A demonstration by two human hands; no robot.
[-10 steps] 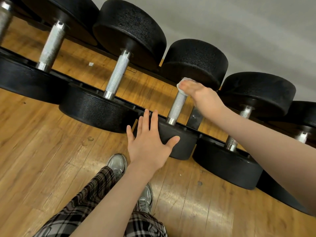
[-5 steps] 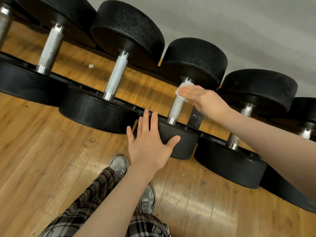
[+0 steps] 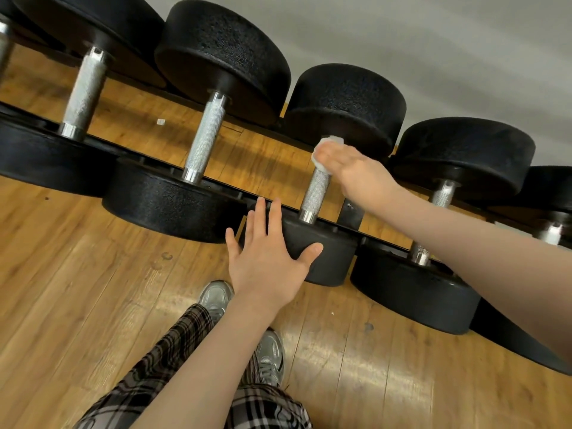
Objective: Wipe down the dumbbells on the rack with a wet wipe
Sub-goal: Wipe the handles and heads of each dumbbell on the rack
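Gripping a crumpled white wipe (image 3: pixel 328 150) round the knurled steel handle (image 3: pixel 315 190), the right hand (image 3: pixel 360 174) clenches; the left hand (image 3: pixel 269 258) lies flat and released on that dumbbell's pebbled black head (image 3: pixel 328 252).

The right hand (image 3: pixel 356 174) presses a white wet wipe (image 3: pixel 325 150) around the top of a dumbbell's knurled handle (image 3: pixel 315 193); the left hand (image 3: pixel 269 258) lies flat on its near head (image 3: pixel 328 258), fingers (image 3: pixel 263 218) reaching the rack's front rail (image 3: pixel 223 185).

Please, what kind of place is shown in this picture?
Most likely a gym, or a weights room. Black dumbbells with knurled steel handles lie in a row on a rack, above a wood floor. The right hand wipes one handle.
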